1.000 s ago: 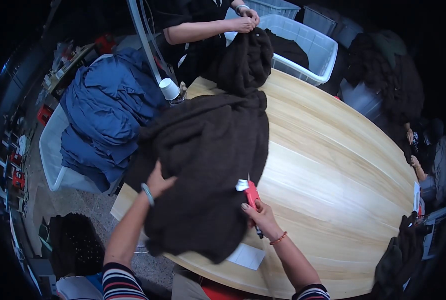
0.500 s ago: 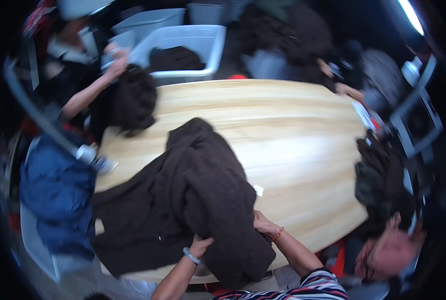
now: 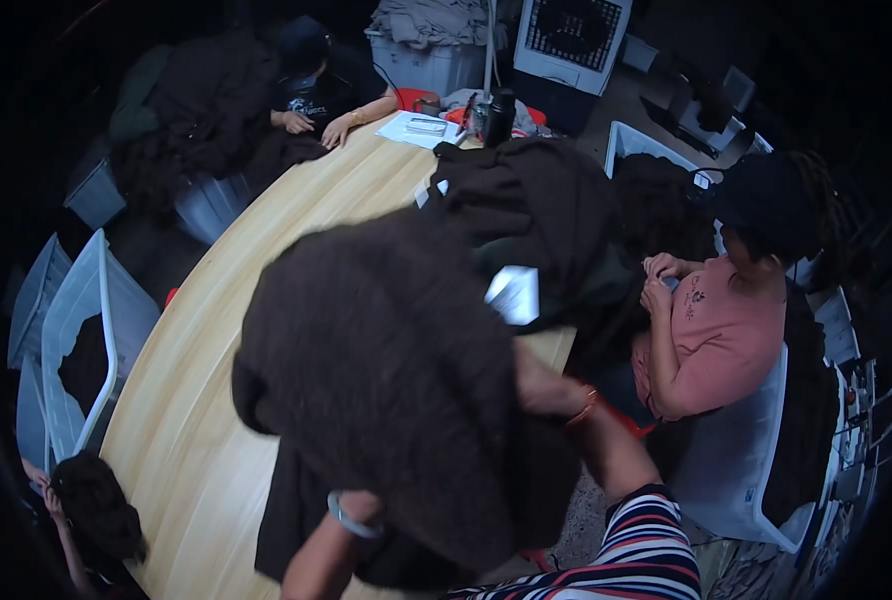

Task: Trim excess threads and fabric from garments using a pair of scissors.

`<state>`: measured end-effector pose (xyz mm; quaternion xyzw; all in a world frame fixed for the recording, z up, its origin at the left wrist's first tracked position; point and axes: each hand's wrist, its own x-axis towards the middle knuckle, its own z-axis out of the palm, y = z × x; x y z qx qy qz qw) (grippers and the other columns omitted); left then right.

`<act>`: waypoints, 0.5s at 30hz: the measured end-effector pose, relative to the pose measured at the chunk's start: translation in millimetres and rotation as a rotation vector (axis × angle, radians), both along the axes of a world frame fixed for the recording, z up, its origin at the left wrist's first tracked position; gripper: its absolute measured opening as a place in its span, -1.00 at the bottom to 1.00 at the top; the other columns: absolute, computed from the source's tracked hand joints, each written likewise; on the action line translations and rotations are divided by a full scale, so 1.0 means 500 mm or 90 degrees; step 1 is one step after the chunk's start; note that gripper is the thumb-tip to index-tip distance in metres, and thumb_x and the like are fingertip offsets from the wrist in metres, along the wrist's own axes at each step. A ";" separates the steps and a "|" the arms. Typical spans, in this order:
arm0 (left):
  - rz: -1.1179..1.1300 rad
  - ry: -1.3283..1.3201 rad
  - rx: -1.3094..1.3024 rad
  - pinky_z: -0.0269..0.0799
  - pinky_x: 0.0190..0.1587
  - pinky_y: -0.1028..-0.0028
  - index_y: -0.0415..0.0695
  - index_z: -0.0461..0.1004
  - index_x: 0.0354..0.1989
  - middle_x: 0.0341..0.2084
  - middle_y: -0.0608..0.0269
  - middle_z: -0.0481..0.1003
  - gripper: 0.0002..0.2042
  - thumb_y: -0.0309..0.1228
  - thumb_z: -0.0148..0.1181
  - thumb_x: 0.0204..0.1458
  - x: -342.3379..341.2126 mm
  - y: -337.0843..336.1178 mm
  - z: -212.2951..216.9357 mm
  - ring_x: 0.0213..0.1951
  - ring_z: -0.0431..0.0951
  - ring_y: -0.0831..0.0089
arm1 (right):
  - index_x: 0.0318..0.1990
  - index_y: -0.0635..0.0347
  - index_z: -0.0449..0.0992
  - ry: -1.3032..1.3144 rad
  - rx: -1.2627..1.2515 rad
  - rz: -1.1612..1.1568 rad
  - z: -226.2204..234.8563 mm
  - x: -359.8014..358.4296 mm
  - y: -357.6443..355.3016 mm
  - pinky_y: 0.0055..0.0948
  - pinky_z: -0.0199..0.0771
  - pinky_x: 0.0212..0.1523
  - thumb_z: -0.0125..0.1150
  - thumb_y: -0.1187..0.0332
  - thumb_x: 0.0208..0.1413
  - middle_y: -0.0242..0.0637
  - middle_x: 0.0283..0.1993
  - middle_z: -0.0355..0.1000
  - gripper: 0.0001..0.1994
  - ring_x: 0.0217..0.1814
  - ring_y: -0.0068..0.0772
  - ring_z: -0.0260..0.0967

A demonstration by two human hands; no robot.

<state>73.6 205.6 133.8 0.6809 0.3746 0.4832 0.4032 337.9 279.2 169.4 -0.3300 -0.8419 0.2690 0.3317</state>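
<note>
Left hand [image 3: 359, 502], pale bracelet [image 3: 352, 520] at wrist: comes in from below, at lower edge of the dark brown garment [image 3: 386, 350]. Fingers hidden under the cloth; cannot tell if closed on it. Right hand [image 3: 544, 384], orange bead bracelet [image 3: 584, 405] at wrist: at the garment's right edge, back of hand partly showing, fingers out of sight behind cloth; grip cannot be told either.

Garment: bulky, bunched, slightly blurred, in front of and between both hands. Main bulk beyond left hand and to left of right hand; a lower fold hangs around left wrist. It covers the near middle of the pale wooden table [image 3: 196, 440]. Striped sleeve [image 3: 651, 530] on right arm.

Just beyond right hand: pile of dark clothes [image 3: 546, 200] on the table, white paper [image 3: 514, 293] on its near side. Garment overlaps the pile in view; contact unclear.

Right of pile: co-worker in pink top [image 3: 731, 340], hands together near chest, pale bin [image 3: 736, 470] just behind.

Table's far end: papers [image 3: 421, 130], dark bottle [image 3: 500, 115], another co-worker in dark cap [image 3: 311, 95], forearm at table edge.

Left, beyond table: white bin [image 3: 108, 300] with dark cloth inside. Lower left: another person's hand [image 3: 54, 500] at a dark bundle [image 3: 98, 508].
</note>
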 end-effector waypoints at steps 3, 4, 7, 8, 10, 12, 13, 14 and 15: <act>-0.092 0.055 0.184 0.06 0.30 0.37 -0.29 0.23 0.21 0.19 0.12 0.27 -0.51 -0.43 0.12 0.10 0.173 0.220 0.086 0.22 0.24 0.28 | 0.32 0.35 0.03 0.016 -0.065 -0.213 0.002 0.261 0.092 -0.39 0.03 0.36 0.11 0.63 -0.10 0.00 0.27 0.15 -0.27 0.38 -0.18 0.03; -0.081 0.128 0.245 0.06 0.30 0.38 -0.30 0.24 0.21 0.19 0.12 0.28 -0.51 -0.44 0.12 0.09 0.144 0.227 0.097 0.22 0.25 0.28 | 0.32 0.35 0.03 0.049 -0.073 -0.175 0.004 0.286 0.156 -0.39 0.03 0.36 0.11 0.63 -0.10 0.00 0.27 0.15 -0.27 0.38 -0.18 0.03; -0.228 -0.192 -0.462 0.32 0.10 0.37 -0.38 0.35 0.06 -0.01 0.12 0.44 -0.52 -0.50 0.25 -0.08 0.267 0.401 0.216 0.03 0.42 0.36 | -0.05 0.38 0.46 0.320 -0.108 -0.302 0.155 0.416 0.259 -0.49 0.39 0.01 0.06 0.52 0.13 -0.05 -0.01 0.43 -0.76 0.00 -0.30 0.42; -0.159 -0.290 -0.460 0.35 0.08 0.37 -0.43 0.27 0.11 0.02 0.04 0.40 -0.43 -0.46 0.29 -0.08 0.314 0.418 0.253 0.05 0.41 0.32 | -0.06 0.37 0.45 0.228 -0.151 -0.402 0.208 0.372 0.280 -0.46 0.41 -0.05 0.10 0.47 0.11 -0.16 -0.09 0.47 -0.74 -0.10 -0.39 0.43; -0.088 -0.328 -0.379 0.30 0.15 0.37 -0.38 -0.10 0.31 0.12 -0.04 0.31 -0.01 -0.25 0.46 -0.20 0.367 0.544 0.061 0.11 0.36 0.24 | -0.05 0.41 0.43 0.050 -0.094 -0.552 0.197 0.358 0.360 -0.42 0.42 -0.12 0.25 0.30 0.04 -0.18 -0.21 0.51 -0.61 -0.19 -0.44 0.43; 0.056 0.014 -0.355 0.19 0.24 0.29 -0.23 -0.27 0.39 0.22 -0.19 0.19 0.19 -0.05 0.49 -0.31 0.376 0.595 -0.146 0.23 0.24 -0.01 | 0.05 0.39 0.36 -0.138 -0.006 -0.685 0.102 0.350 0.405 -0.30 0.38 -0.01 0.38 0.09 -0.11 0.05 -0.12 0.46 -0.35 -0.06 -0.15 0.44; 0.043 0.202 -0.367 0.16 0.26 0.27 -0.16 -0.20 0.39 0.23 -0.24 0.16 0.09 -0.03 0.40 -0.25 0.428 0.553 -0.167 0.25 0.21 -0.04 | 0.07 0.39 0.33 -0.197 0.052 -0.721 0.000 0.425 0.412 -0.25 0.37 0.03 0.40 0.03 -0.16 0.14 -0.07 0.43 -0.27 0.00 -0.04 0.43; 0.043 0.184 -0.355 0.14 0.28 0.29 -0.15 -0.16 0.39 0.23 -0.22 0.16 0.04 -0.05 0.35 -0.22 0.412 0.534 -0.233 0.26 0.20 0.00 | 0.07 0.40 0.32 -0.211 -0.004 -0.736 -0.050 0.400 0.423 -0.18 0.35 0.06 0.39 0.02 -0.16 0.19 -0.05 0.42 -0.27 0.03 0.09 0.39; 0.053 0.171 -0.346 0.12 0.29 0.30 -0.14 -0.12 0.39 0.24 -0.20 0.16 -0.01 -0.06 0.31 -0.20 0.380 0.524 -0.293 0.27 0.20 0.03 | 0.07 0.40 0.32 -0.222 -0.064 -0.741 -0.089 0.354 0.433 -0.12 0.34 0.10 0.37 0.01 -0.15 0.23 -0.03 0.40 -0.27 0.06 0.21 0.35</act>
